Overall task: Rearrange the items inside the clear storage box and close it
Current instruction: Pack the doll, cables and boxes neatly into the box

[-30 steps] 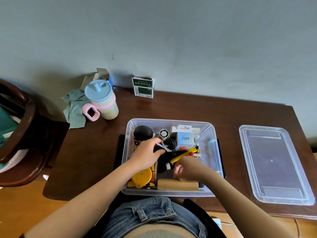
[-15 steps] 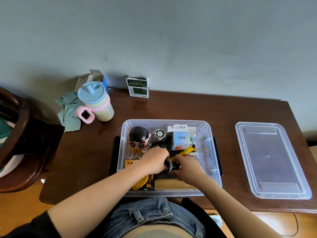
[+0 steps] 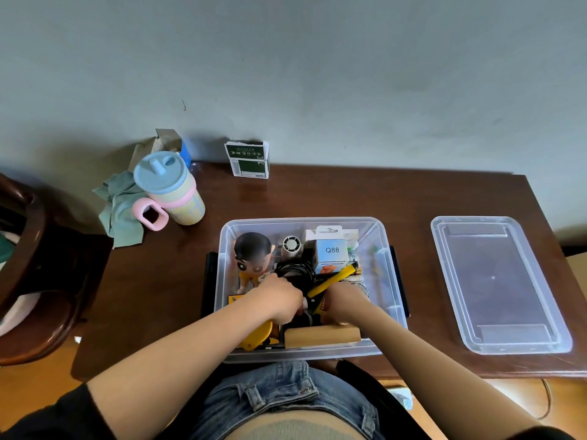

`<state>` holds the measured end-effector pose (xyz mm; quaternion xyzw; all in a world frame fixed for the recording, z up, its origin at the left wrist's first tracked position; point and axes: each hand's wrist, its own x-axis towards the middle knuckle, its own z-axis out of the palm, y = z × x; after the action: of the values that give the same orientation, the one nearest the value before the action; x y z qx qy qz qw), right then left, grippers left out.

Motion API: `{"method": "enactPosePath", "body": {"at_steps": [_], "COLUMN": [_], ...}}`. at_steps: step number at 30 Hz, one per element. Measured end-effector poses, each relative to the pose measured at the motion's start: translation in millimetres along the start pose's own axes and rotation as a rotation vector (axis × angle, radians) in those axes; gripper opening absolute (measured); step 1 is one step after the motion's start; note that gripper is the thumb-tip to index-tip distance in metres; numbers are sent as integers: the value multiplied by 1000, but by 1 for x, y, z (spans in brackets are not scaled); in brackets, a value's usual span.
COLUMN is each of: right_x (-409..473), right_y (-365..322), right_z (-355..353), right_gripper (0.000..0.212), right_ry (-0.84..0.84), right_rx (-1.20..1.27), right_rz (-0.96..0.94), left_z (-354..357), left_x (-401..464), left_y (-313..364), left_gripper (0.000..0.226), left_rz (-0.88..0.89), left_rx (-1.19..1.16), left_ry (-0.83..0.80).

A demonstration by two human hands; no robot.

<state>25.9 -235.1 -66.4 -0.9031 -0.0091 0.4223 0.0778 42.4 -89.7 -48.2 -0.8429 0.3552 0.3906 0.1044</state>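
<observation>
**Both hands down among the items in the open box**

Far to the left of our left hand, a dark wooden chair (image 3: 28,271) stands at the end of the tabletop (image 3: 317,195). Nearer, up and left of that hand, a teal cloth (image 3: 119,204) lies crumpled beside a pastel sippy cup (image 3: 171,188) with a blue lid and a pink handle. Behind the cup an opened cardboard carton (image 3: 165,142) leans at the wall, and a green and white packet (image 3: 247,158) stands upright farther along it.

The clear storage box (image 3: 386,249) sits open on the tabletop right before us. Just above our left hand (image 3: 279,298) a cartoon boy figurine (image 3: 252,252) with black hair stands in the far left corner. That hand is curled, knuckles up, around a black object in the middle of the box, though we cannot tell exactly what it grips. Below it lies a yellow tape measure (image 3: 259,336); a coil of black cable (image 3: 293,269) lies just above the knuckles. Between the hands a yellow-handled tool (image 3: 335,279) slants up to the right. Beyond it stand a small white fan (image 3: 291,244) and a box marked Q88 (image 3: 332,250).

Our right hand (image 3: 344,300) is curled beside the left, fingers tucked down among the items; what it holds is hidden. Just below both wrists a wooden block (image 3: 322,335) lies along the near wall.

Well apart to the right of our right hand, the clear lid (image 3: 498,284) lies flat on the tabletop.
</observation>
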Motion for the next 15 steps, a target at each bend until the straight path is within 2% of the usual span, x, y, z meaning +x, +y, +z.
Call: {"method": "enactPosePath", "body": {"at_steps": [2, 7, 10, 15], "right_x": [1, 5, 8, 9], "right_y": [1, 8, 12, 9], "right_z": [0, 1, 4, 8], "right_gripper": [20, 21, 38, 67], "right_ry": [-2, 34, 48, 22], "right_rx": [5, 72, 141, 314], "right_rz": [14, -10, -8, -80], "left_z": [-3, -9, -8, -2], "left_x": [0, -5, -4, -2], "left_y": [1, 5, 6, 2], "left_gripper": [51, 36, 33, 26], "left_rz": [1, -5, -32, -86], "left_rx": [45, 49, 38, -135], "left_ry": [-44, -114, -83, 91]}}
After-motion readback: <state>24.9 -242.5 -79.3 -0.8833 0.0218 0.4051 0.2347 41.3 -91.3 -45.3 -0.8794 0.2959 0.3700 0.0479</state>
